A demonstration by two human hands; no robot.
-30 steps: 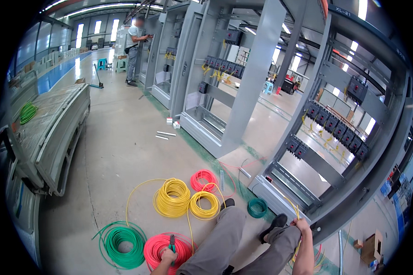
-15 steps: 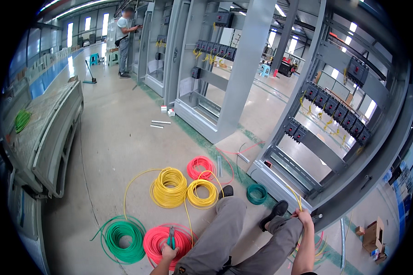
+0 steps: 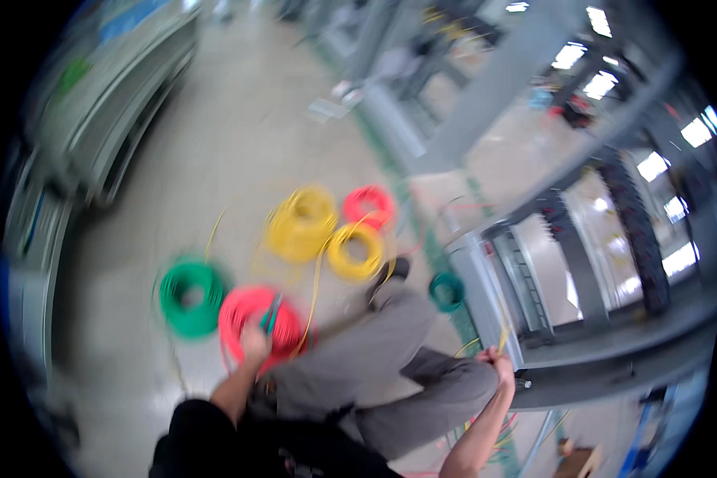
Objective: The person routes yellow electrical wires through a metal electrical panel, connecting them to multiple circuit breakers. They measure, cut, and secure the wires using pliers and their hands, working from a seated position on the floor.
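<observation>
My left hand (image 3: 255, 344) is closed around green-handled pliers (image 3: 272, 312), over a red wire coil (image 3: 239, 307) on the floor. Near my right knee, my right hand (image 3: 498, 366) pinches a few yellow wires (image 3: 504, 328) that stick up from the fingers beside a grey cabinet frame (image 3: 486, 295). Two yellow wire coils (image 3: 303, 225) lie ahead of my legs, a loose yellow strand running back from them past the red coil. A green wire coil (image 3: 191, 296) sits left of the red one. Motion blurs the whole picture.
A smaller red coil (image 3: 369, 207) and a dark green coil (image 3: 446, 291) lie near the cabinet base. On the left stands a long grey metal structure (image 3: 127, 103). Rows of dark breakers (image 3: 636, 231) cross the cabinet at right. A cardboard box (image 3: 579, 460) is at lower right.
The view has tilted down and turned, so the coils appear higher and the cabinet more slanted. Both hands keep their hold on the pliers and the yellow wires.
</observation>
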